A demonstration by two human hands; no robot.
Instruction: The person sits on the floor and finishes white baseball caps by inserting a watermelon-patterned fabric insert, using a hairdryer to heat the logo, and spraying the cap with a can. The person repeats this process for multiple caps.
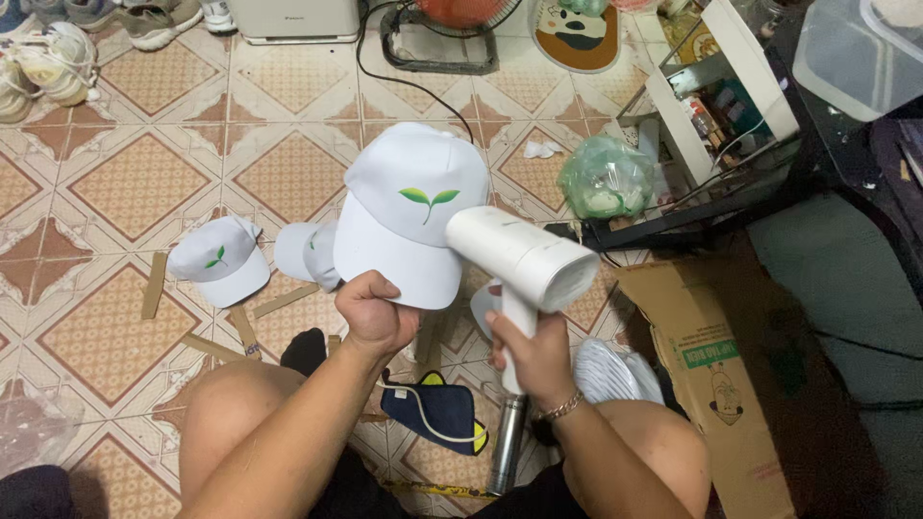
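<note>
My left hand [373, 317] grips the brim of a white cap [409, 216] with a green leaf emblem and holds it up in front of me. My right hand [531, 354] is closed around the handle of a white handheld steamer [524, 255]. Its head touches the cap's right side near the brim. My bare knees frame the lower part of the view.
Two more white caps [219, 261] [306, 252] lie on the patterned tile floor, with cardboard strips [154, 284] around them. A cardboard box [711, 375] sits at the right, a green plastic bag [606, 178] behind, a dark blue pouch [433, 408] between my legs, and shoes [48, 62] at the far left.
</note>
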